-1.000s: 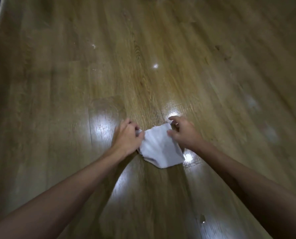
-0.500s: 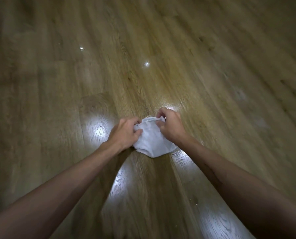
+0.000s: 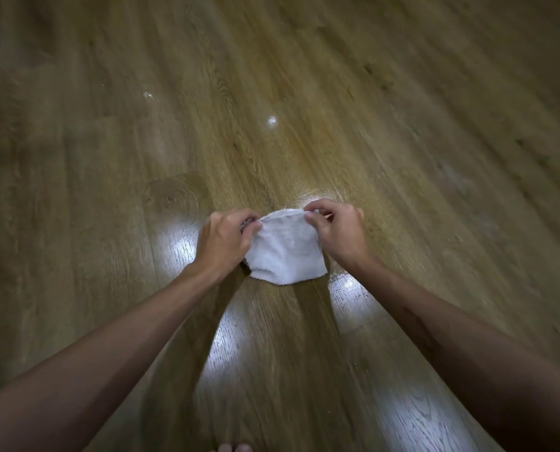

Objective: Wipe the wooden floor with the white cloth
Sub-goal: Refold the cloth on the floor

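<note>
A small white cloth (image 3: 285, 252) hangs folded between both hands just above the wooden floor (image 3: 370, 109). My left hand (image 3: 225, 241) pinches its upper left corner. My right hand (image 3: 337, 231) pinches its upper right corner. The cloth's top edge is stretched between the two pinches, and its lower edge droops toward me. Whether the lower edge touches the floor I cannot tell.
Glossy brown planks fill the whole view, with bright light reflections near the hands and toward me. Two small shiny spots (image 3: 271, 120) lie farther away on the boards. Toes (image 3: 234, 447) show at the bottom edge.
Both hands shifted their grip to the cloth's upper corners, drew closer together, then spread the top edge taut. The cloth went from lying slanted to hanging bunched between the hands.
</note>
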